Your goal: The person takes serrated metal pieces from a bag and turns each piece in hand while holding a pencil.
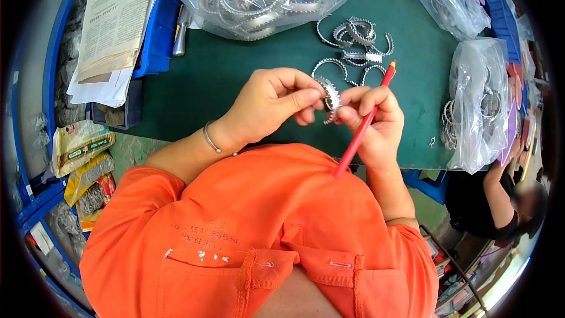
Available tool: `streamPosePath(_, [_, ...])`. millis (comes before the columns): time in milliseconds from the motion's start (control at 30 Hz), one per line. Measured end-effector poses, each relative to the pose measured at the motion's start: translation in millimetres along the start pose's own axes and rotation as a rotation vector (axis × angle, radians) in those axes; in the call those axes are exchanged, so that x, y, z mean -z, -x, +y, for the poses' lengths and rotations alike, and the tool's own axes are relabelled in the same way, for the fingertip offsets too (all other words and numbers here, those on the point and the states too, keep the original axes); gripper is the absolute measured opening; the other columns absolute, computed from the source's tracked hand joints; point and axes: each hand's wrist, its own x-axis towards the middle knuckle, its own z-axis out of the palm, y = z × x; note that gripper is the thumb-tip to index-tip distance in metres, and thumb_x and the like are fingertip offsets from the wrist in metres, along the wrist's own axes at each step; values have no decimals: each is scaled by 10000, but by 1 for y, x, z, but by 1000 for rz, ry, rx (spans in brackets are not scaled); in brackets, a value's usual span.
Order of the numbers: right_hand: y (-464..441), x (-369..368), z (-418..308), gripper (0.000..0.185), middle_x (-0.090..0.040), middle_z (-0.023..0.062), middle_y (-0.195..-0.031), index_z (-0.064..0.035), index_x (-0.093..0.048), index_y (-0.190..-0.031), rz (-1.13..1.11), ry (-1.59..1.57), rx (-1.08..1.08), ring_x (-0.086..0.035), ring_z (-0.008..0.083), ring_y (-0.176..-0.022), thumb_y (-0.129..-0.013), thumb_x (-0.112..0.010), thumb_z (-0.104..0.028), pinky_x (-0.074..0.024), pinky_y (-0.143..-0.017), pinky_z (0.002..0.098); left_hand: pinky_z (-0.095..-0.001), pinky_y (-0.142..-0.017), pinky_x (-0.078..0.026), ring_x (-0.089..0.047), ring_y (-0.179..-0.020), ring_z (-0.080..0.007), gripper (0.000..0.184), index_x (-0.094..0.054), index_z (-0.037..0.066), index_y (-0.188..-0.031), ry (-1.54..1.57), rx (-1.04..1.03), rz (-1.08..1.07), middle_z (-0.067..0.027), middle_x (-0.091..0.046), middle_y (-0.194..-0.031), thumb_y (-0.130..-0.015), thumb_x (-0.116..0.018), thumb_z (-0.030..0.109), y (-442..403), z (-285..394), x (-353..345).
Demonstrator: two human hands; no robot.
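A silvery metal bangle with a toothed edge is held up between my two hands over the table's near side. My left hand pinches its left side between thumb and fingers. On the other side, the fingertips of my right hand close on the bangle. That hand also has a red pencil tucked between its fingers, point up and away from me. Just beyond lie several similar toothed bangles, some loosely piled. Fingers hide part of the held bangle.
A large clear plastic bag of bangles lies at the back of the green table. More bags are on the right. Blue bins and newspapers stand left. Another person is at the far right.
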Motion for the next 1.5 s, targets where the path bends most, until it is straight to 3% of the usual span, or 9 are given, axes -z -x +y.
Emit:
streamPosePath(100, [-4, 8, -1, 236, -585, 155, -855, -67, -405, -789, 2, -230, -41, -610, 182, -684, -773, -594, 72, -516, -570, 256, -191, -525, -425, -533, -593, -93, 163, -563, -3, -991, -246, -208, 172, -45, -596, -803, -878, -536, 111, -2, -4, 5])
streamPosePath(267, [-5, 17, -4, 204, -579, 156, -877, -81, -403, -809, 18, -375, -61, -614, 190, -674, -808, -581, 18, -521, -548, 260, -206, -590, -488, -599, -671, -127, 278, -515, -6, -1124, -90, -12, 77, -85, -606, -920, -906, -489, 164, -4, 0, 6])
streamPosePath(467, [-2, 14, -13, 170, -574, 186, -882, -68, -400, -813, 132, -153, -3, -613, 202, -657, -832, -544, 21, -512, -515, 258, -238, -596, -533, -638, -702, -174, 266, -522, -44, -1105, 105, 1, -4, -131, -618, -875, -909, -462, 126, 1, 8, 7])
streamPosePath(1067, [2, 12, -17, 140, -593, 175, -910, -57, -388, -836, 181, 104, 30, -553, 106, -541, -856, -498, 28, -415, -436, 186, -238, -572, -525, -635, -649, -171, 227, -555, -46, -1044, -70, -46, 50, -126, -634, -794, -830, -567, 30, 2, 16, 0])
streamPosePath(1200, [3, 14, -18, 170, -589, 181, -925, -51, -387, -830, 166, 145, 76, -582, 132, -594, -834, -540, 22, -445, -475, 193, -248, -618, -533, -634, -717, -163, 199, -584, -44, -1001, -159, -68, 68, -135, -627, -871, -803, -578, -28, 3, 12, 0])
streamPosePath(1267, [2, 15, -16, 192, -587, 187, -934, -48, -389, -821, 163, 185, 90, -601, 150, -641, -818, -566, 26, -466, -503, 202, -254, -698, -532, -624, -803, -166, 208, -599, -45, -976, -404, -507, 34, -143, -602, -959, -774, -581, -89, -3, -1, 5])
streamPosePath(1333, [0, 17, -9, 247, -584, 206, -955, -42, -397, -795, 84, 419, 367, -616, 186, -758, -766, -628, 43, -500, -572, 234, -269, -771, -524, -608, -904, -200, 197, -598, -53, -941, -489, -516, -9, -141, -551, -1060, -757, -581, -119, -2, 3, 7])
streamPosePath(1400, [-3, 13, -13, 263, -569, 224, -987, -36, -397, -788, 55, 492, 434, -617, 207, -789, -746, -639, 58, -513, -607, 258, -286, -796, -521, -601, -940, -239, 146, -580, -64, -893, -420, -468, 42, -140, -515, -1091, -760, -574, -122, -2, -3, 7])
streamPosePath(1500, [-3, 10, -14, 327, -501, 280, -1095, -22, -382, -791, -31, 612, 581, -618, 292, -882, -694, -674, 89, -546, -707, 334, -311, -824, -511, -589, -974, -267, 233, -506, -47, -979, -157, -396, 63, -140, -479, -1112, -768, -562, -127, -4, -7, 6])
